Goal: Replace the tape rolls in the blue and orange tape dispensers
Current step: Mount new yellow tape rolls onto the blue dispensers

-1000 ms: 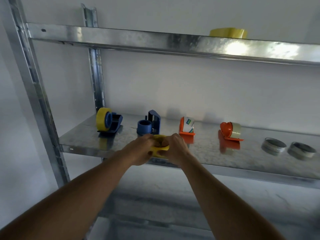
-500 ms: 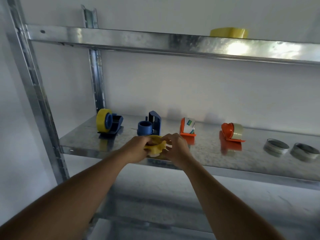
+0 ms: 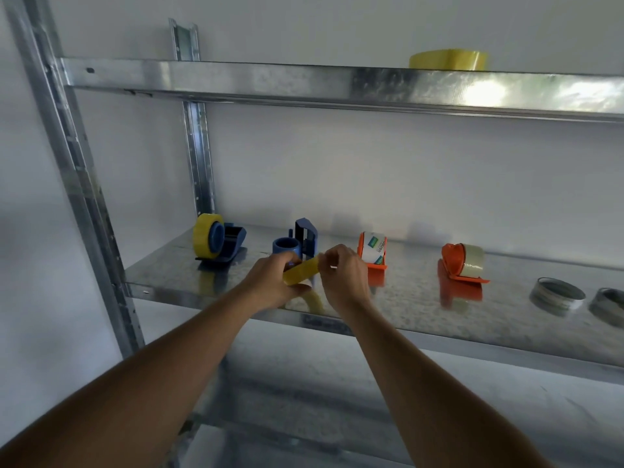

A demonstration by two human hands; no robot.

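My left hand and my right hand both hold a yellow tape roll just above the front of the middle metal shelf. Right behind them stands a blue dispenser with a bare blue hub. Further left is another blue dispenser carrying a yellow roll. To the right stand an orange dispenser with a white labelled roll and a second orange dispenser with a clear roll.
Two grey empty tape cores lie at the shelf's right end. A yellow tape roll sits on the upper shelf. Metal uprights frame the left side. A lower shelf lies below.
Both hands have lifted the yellow roll slightly and tilted it, so its flat band now shows between them. The objects on the shelf have not moved.
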